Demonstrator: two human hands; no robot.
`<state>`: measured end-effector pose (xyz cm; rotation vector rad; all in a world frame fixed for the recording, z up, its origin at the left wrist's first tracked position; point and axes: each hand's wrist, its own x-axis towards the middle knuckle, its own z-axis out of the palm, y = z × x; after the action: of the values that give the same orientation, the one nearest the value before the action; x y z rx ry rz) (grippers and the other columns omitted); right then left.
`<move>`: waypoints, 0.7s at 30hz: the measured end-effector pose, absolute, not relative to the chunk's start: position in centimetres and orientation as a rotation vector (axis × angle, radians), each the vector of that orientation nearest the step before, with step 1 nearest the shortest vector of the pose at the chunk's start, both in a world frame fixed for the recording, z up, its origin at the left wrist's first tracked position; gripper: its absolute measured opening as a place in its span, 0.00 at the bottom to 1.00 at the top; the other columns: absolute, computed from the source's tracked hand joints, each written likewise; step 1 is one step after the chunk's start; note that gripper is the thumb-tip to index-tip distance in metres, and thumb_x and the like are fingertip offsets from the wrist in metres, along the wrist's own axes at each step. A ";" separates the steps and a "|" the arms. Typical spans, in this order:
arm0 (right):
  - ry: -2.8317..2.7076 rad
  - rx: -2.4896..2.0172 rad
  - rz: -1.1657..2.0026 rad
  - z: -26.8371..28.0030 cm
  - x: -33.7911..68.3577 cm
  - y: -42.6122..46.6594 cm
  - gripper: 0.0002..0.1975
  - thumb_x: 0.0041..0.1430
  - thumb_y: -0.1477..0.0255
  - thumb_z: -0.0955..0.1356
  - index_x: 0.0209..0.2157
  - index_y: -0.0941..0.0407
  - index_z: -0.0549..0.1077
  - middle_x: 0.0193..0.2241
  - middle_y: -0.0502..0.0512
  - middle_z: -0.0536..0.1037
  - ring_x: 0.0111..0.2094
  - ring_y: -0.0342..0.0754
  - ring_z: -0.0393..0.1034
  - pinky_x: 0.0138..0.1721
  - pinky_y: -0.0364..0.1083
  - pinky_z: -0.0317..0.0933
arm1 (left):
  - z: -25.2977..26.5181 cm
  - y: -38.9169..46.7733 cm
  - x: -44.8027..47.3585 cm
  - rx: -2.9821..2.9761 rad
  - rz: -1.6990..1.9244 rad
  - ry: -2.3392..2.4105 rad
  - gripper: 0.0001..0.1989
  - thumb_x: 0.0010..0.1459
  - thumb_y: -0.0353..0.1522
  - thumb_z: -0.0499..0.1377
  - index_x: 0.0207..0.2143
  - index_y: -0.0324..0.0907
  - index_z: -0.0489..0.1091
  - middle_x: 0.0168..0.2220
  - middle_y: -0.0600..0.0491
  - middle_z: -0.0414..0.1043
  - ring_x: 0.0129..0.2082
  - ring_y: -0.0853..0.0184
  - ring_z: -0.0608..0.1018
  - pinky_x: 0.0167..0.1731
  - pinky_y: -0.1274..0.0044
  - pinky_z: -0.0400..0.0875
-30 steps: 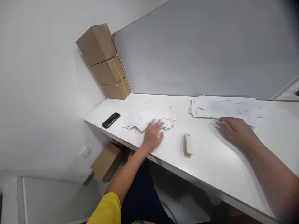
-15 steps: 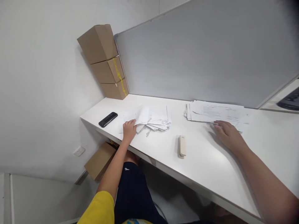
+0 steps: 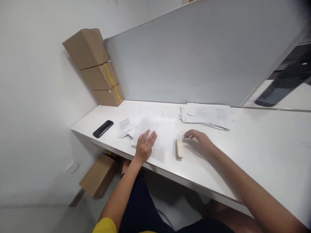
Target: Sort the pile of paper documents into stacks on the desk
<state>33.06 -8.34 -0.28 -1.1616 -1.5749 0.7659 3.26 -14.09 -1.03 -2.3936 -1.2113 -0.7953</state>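
My left hand (image 3: 145, 147) lies with fingers stretched out on white paper sheets (image 3: 165, 132) near the desk's front edge. More printed sheets (image 3: 125, 127) stick out to the left of it. My right hand (image 3: 197, 136) hovers just right of a cream stapler (image 3: 179, 149), apart from it, with its fingers loosely curved and nothing in them. Behind the right hand, a stack of printed papers (image 3: 209, 115) rests against the foot of the grey board.
A black phone (image 3: 103, 128) lies at the desk's left end. Stacked cardboard boxes (image 3: 97, 68) stand in the back left corner. A grey board (image 3: 175, 61) rises along the back of the white desk (image 3: 262, 149). Another box (image 3: 99, 176) sits below on the left.
My right hand has left the paper stack and come left, beside the stapler. My left hand has moved right and now lies flat on the sheets. The view has shifted slightly right.
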 end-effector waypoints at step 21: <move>-1.128 -0.911 1.005 0.8 36.2 -7.3 0.17 0.52 0.59 0.74 0.42 0.50 0.77 0.44 0.54 0.81 0.46 0.57 0.74 0.50 0.56 0.65 | 0.5 -7.9 11.7 -2.708 -0.618 -0.974 0.38 0.56 0.22 0.51 0.69 0.42 0.50 0.71 0.46 0.47 0.72 0.56 0.43 0.69 0.56 0.44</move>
<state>36.20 -7.29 0.81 -0.9111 -1.1280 1.0053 11.72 -7.86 0.54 -2.7078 -0.9744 -0.6182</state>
